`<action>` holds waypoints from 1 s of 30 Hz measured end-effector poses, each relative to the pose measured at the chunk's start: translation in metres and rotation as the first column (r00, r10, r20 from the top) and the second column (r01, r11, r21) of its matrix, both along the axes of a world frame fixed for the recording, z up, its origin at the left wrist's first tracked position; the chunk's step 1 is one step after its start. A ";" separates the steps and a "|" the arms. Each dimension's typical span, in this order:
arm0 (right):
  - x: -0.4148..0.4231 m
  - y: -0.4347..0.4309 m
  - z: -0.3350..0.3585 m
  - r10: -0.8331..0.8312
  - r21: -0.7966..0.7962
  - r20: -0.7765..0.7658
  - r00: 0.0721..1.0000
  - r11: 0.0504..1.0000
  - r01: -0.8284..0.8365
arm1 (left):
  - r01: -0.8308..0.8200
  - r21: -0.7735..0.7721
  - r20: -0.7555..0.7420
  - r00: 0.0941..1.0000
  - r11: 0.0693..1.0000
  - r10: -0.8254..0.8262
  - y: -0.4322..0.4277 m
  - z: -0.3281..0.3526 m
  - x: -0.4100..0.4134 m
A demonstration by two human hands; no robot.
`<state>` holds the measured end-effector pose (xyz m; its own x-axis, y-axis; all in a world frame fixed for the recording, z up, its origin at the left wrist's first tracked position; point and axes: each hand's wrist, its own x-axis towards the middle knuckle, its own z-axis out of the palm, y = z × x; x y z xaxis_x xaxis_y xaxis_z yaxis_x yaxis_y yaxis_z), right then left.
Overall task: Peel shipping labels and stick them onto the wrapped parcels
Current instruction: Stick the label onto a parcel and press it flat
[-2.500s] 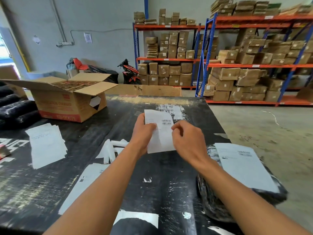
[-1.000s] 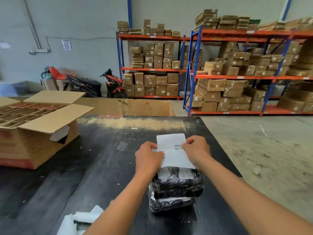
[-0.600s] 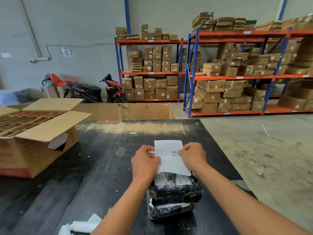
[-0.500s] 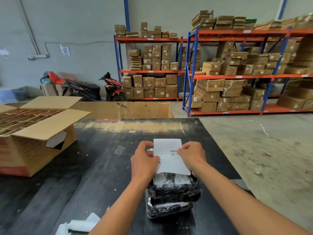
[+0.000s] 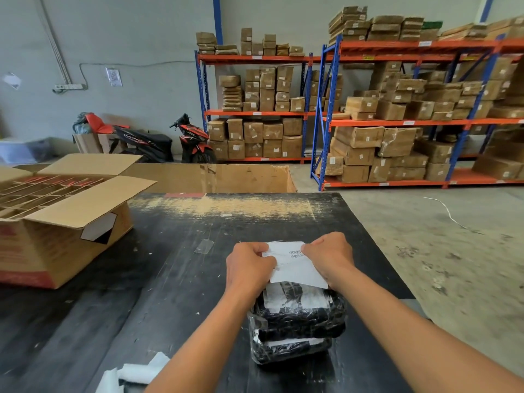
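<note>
Both hands are on one shipping label point(image 5: 295, 268). The left hand point(image 5: 249, 268) pinches its left edge and the right hand point(image 5: 330, 258) pinches the top-right corner, fingers curled on the paper.

The label is a white matte rectangle with rounded corners. There's a small barcode near the top right, and the print beside it is too small to read. It hangs over the far end of the wrapped parcel point(image 5: 297, 327). Can't tell whether its lower edge touches the wrap.

The parcel is at 6 o'clock from the label, sitting on the table point(image 5: 175, 279) between the forearms. It's blocky, in glossy, crinkled black plastic film. White sheets show through the film on top and along the near face, no legible text.

The tabletop is black and scuffed, worn to bare tan along the far edge at 12 o'clock. A clear tape scrap point(image 5: 204, 245) lies at 10 o'clock from the hands. Crumpled white paper strips point(image 5: 133, 375) are at 7 o'clock, near the left forearm.

At 9 o'clock there's an open carton point(image 5: 56, 242) in brown corrugated board, flaps out, with a cardboard divider grid inside. A red band runs along its base with blurred lettering.

Behind the table at 12 o'clock stands a plain cardboard box wall point(image 5: 226, 178). Beyond it are the racks point(image 5: 331, 109), with blue uprights and orange beams, stacked with brown taped boxes carrying small white stickers. A red-and-black scooter point(image 5: 195, 140) sits at 11 o'clock against a grey wall, with a paper notice point(image 5: 114, 77) above it, unreadable.
</note>
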<state>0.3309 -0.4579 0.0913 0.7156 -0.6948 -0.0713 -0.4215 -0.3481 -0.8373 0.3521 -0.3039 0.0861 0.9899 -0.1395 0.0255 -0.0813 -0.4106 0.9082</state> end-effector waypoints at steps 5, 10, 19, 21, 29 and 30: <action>0.000 -0.002 -0.002 -0.013 0.036 0.032 0.999 0.999 0.012 | 0.029 0.001 -0.014 0.999 1.000 -0.029 -0.001 0.003 0.002; 0.000 -0.002 -0.002 -0.019 0.027 0.008 1.000 0.999 0.018 | 0.063 0.040 -0.050 0.997 0.997 -0.061 0.000 0.006 0.007; -0.002 0.002 0.005 0.002 -0.002 -0.054 0.999 1.000 -0.002 | 0.063 0.022 -0.123 0.991 0.998 -0.059 -0.001 0.009 0.021; -0.002 0.002 0.007 0.006 -0.023 -0.059 0.998 1.000 -0.007 | 0.067 0.025 -0.124 0.990 0.997 -0.064 -0.002 0.008 0.023; -0.002 -0.002 0.010 0.102 -0.111 -0.069 0.992 0.988 -0.109 | 0.125 0.095 -0.146 0.983 0.988 -0.110 -0.001 0.010 0.024; -0.002 -0.003 0.010 0.114 -0.109 -0.073 0.991 0.987 -0.121 | 0.136 0.116 -0.150 0.982 0.984 -0.119 0.000 0.012 0.024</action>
<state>0.3293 -0.4607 0.1014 0.7889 -0.6127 -0.0470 -0.4251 -0.4889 -0.7617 0.3760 -0.3043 0.0980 0.9560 -0.2580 -0.1393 -0.0145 -0.5160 0.8565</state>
